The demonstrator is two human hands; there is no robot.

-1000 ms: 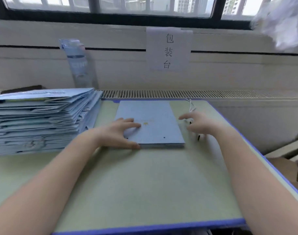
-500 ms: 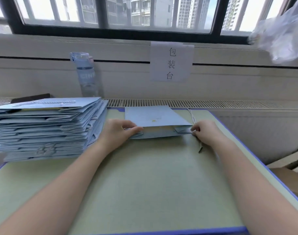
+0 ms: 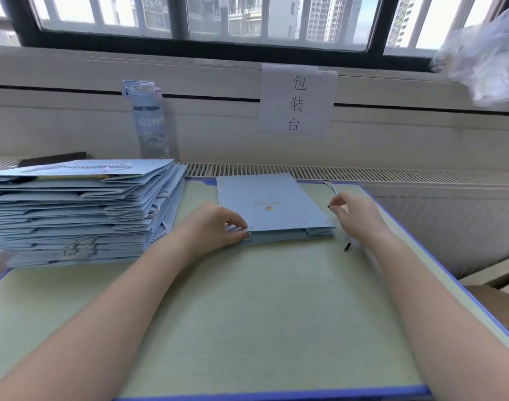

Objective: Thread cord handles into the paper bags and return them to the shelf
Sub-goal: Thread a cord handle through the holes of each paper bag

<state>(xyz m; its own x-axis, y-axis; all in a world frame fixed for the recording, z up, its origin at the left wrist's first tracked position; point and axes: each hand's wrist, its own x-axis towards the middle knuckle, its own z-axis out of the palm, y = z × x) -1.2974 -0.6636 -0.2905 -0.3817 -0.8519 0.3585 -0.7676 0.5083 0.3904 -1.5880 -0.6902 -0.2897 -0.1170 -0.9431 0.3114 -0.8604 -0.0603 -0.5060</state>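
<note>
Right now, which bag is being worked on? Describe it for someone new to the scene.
Below the white paper sign on the wall stands a green table. On it, between the left hand and the right hand pinching a cord, lies one flat blue bag. Unlike the stack of bags at left, it lies alone, gold crown logo up.

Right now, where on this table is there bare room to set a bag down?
The near half of the table is bare, between the forearms, short of the flat bag. The bag stack crowds the far left; the right hand pinches a cord at the bag's right.
</note>
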